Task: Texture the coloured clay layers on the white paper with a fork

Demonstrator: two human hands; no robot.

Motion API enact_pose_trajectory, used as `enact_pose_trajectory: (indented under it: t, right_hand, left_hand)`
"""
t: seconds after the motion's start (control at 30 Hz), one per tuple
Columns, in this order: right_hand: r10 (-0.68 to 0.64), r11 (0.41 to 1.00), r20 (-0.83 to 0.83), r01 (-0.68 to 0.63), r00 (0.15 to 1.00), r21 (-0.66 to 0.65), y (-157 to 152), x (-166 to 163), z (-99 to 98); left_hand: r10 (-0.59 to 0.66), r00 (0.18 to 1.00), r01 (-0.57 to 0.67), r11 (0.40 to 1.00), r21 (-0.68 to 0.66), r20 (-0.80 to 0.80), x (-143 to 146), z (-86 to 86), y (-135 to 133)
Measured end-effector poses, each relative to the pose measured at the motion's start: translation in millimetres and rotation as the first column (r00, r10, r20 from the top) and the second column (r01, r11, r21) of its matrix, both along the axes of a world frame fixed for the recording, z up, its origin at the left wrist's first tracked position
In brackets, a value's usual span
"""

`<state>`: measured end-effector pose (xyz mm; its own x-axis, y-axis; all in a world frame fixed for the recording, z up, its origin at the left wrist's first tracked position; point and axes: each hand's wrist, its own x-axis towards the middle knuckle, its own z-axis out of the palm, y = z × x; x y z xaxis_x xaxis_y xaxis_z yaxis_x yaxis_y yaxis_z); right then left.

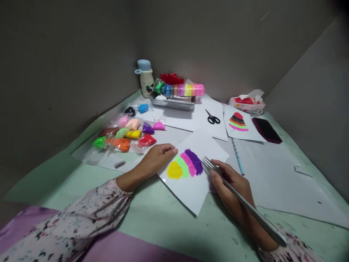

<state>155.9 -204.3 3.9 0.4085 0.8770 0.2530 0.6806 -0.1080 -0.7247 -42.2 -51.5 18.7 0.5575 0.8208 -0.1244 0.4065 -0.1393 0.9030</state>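
A metal fork (240, 196) lies in the grip of my right hand (231, 185), its tines pointing at the purple clay (193, 161). On a white paper sheet (195, 200) spread bands of yellow clay (174, 170), light green clay (183, 166), pink clay (188, 163) and the purple one. My left hand (156, 158) rests at the sheet's left edge, thumb and fingers closed together on the paper. Whether the tines touch the purple clay, I cannot tell.
Several bagged clay lumps (122, 143) lie at left. Behind stand a bottle (147, 80) and a metal tray (174, 105) with wrapped clay. Black scissors (212, 118), a finished clay picture (234, 134), a phone (267, 130), tissues (247, 105) and a blue pencil (238, 158) are at right.
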Motion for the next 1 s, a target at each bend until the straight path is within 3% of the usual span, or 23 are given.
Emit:
enact_pose_trajectory:
  t: [0.37, 1.0]
  right_hand:
    - [0.062, 0.998, 0.102, -0.065, 0.993, 0.025, 2.7, -1.4, 0.8]
    - [0.089, 0.996, 0.107, -0.089, 0.990, -0.006, 3.1, -3.0, -0.4]
  left_hand:
    - [0.013, 1.000, -0.013, 1.000, 0.011, -0.002, 1.4, 1.9, -4.2]
    - [0.030, 0.999, -0.029, 0.999, -0.023, 0.024, 1.8, 1.9, -4.6]
